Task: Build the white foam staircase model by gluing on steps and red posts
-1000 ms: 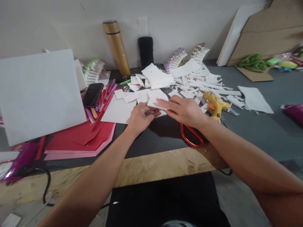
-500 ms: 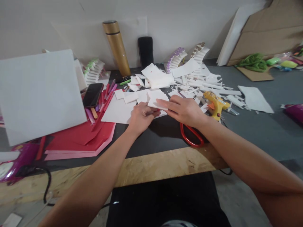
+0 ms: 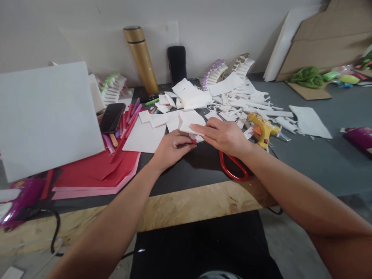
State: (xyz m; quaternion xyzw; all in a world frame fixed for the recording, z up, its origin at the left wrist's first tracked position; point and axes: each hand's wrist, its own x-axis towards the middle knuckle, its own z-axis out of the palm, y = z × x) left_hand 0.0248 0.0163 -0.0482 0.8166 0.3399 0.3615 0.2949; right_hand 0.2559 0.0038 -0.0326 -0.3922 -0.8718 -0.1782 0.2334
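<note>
My right hand (image 3: 226,135) holds a small white foam-board piece (image 3: 190,121) with a stepped edge, its fingers stretched along the near side. Just left of and below that piece is my left hand (image 3: 173,149), its fingers pinched together at a tiny red piece (image 3: 194,142). What that red piece is cannot be made out, and the right fingers hide part of the white one. Under and beside the hands lie a white sheet (image 3: 143,137) and small white cut pieces (image 3: 159,120). Red-handled scissors (image 3: 232,166) rest below my right hand, blades hidden.
A yellow glue gun (image 3: 263,130) lies right of my right hand. White scraps (image 3: 247,100) heap behind. Leftward are a phone (image 3: 112,117), red sheets (image 3: 93,168) and a large white board (image 3: 49,120). A gold flask (image 3: 142,62) stands at the back wall.
My left fingers have drawn slightly down from the white piece, showing more of the red bit. The right hand keeps its grip. The whole view has shifted a little.
</note>
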